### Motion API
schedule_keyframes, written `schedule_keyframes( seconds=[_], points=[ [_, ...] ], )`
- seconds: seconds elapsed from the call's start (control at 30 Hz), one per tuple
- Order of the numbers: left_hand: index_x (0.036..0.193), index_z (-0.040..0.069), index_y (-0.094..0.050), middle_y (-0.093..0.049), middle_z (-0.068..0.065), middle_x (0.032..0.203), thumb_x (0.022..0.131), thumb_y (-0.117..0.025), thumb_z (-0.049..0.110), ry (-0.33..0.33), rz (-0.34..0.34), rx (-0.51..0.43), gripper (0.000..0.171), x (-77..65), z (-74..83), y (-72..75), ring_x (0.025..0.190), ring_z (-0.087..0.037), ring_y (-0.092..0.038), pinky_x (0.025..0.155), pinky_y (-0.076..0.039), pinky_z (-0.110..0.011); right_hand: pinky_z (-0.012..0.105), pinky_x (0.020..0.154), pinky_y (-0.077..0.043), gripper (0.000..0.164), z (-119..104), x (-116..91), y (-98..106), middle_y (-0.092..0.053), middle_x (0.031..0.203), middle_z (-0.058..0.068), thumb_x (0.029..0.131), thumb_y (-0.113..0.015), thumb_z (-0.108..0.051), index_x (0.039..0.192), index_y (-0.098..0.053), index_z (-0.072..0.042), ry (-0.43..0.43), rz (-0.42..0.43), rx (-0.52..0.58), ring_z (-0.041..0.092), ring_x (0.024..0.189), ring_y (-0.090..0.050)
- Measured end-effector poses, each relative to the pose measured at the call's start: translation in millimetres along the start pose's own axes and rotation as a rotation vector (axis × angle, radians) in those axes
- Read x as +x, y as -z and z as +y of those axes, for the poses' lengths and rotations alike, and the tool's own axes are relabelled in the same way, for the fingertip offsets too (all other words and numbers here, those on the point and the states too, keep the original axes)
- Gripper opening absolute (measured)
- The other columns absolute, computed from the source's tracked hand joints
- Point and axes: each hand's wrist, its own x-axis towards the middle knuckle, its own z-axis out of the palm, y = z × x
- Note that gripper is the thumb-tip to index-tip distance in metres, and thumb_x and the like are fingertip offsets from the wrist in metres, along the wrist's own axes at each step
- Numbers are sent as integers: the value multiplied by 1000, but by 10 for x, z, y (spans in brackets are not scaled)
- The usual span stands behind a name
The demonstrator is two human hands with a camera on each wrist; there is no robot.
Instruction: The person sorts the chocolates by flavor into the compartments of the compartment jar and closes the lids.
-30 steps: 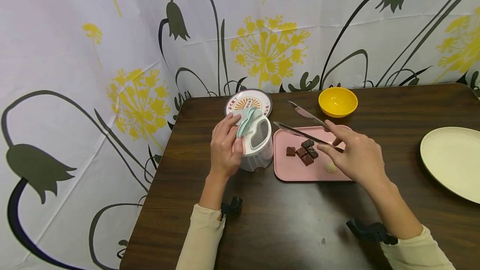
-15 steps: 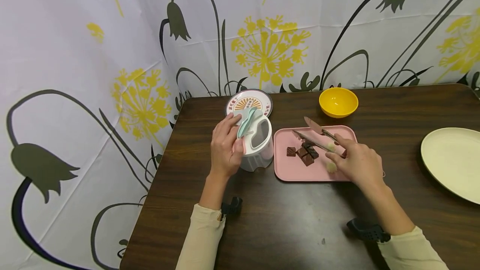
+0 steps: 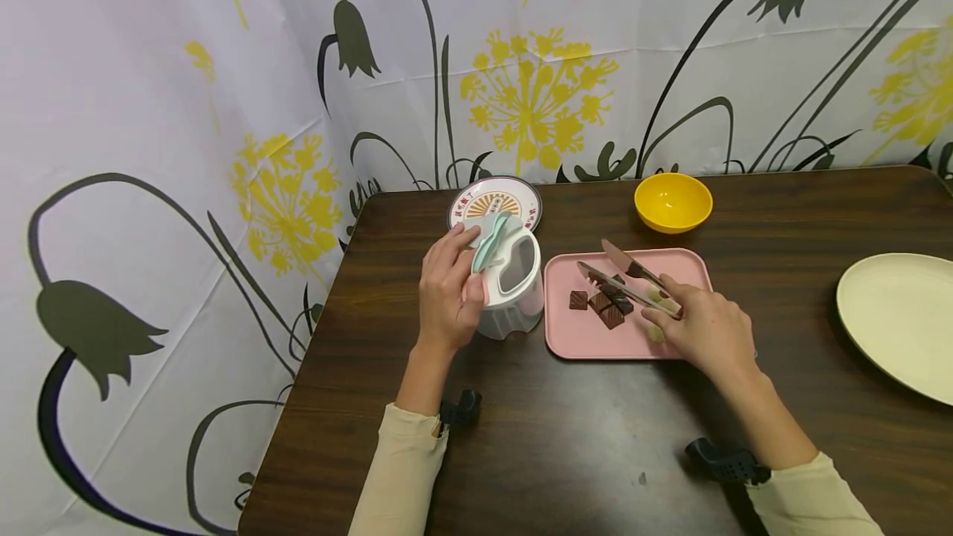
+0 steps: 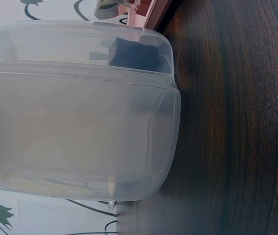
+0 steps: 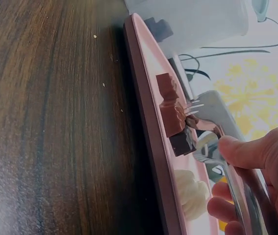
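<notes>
My left hand (image 3: 450,292) grips the side of a translucent container (image 3: 509,321) with a white lid, its fingers beside a raised pale teal flap (image 3: 490,245). Inside its lower compartment, a dark piece (image 4: 135,54) shows in the left wrist view. My right hand (image 3: 709,325) holds metal tongs (image 3: 629,292), thumb on one arm and fingers on the other. Their arms stand spread over the pink tray (image 3: 573,342). One arm's tip overlaps several ridged brown chocolates (image 3: 609,314). Under the tongs and right hand, pale cream-coloured pieces (image 5: 191,195) are partly hidden.
Behind the container lies a printed round plate (image 3: 514,193). A yellow bowl (image 3: 673,203) stands behind the tray, and a large cream plate (image 3: 901,321) lies at the right. The dark wooden table (image 3: 558,445) meets a patterned curtain (image 3: 402,89) at the back.
My right hand has brought the tongs down and rightward from behind the tray to above the chocolates, their arms drawing closer together. The left hand and the container have stayed in place.
</notes>
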Motion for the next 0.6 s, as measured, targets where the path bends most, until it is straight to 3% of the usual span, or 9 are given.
schedule_keyframes(
  seconds=[0.2,0.43,0.6],
  points=[
    [96,3,-72,-63,-12,127,95,-28,46,0,2,-2,62,3,0,2,127,-32,-50,107,-33,-50,48,50,-41,60,-22,-7,-9,-65,68,11,80,-77,-37,131,-63,-8,-1,28,-5,32,57,-53],
    [97,2,-72,-62,-12,128,93,-29,45,3,-2,-5,61,10,3,5,128,-31,-50,107,-32,-49,52,50,-42,56,-32,18,-28,-69,89,25,82,-76,-35,130,-64,-8,6,60,-16,40,63,-57],
    [98,2,-72,-62,-12,128,93,-29,43,6,-1,-7,59,19,3,9,128,-31,-50,107,-32,-49,50,47,-41,56,-40,11,-24,-69,77,20,79,-78,-35,128,-66,-9,18,79,-41,40,60,-57]
  ],
)
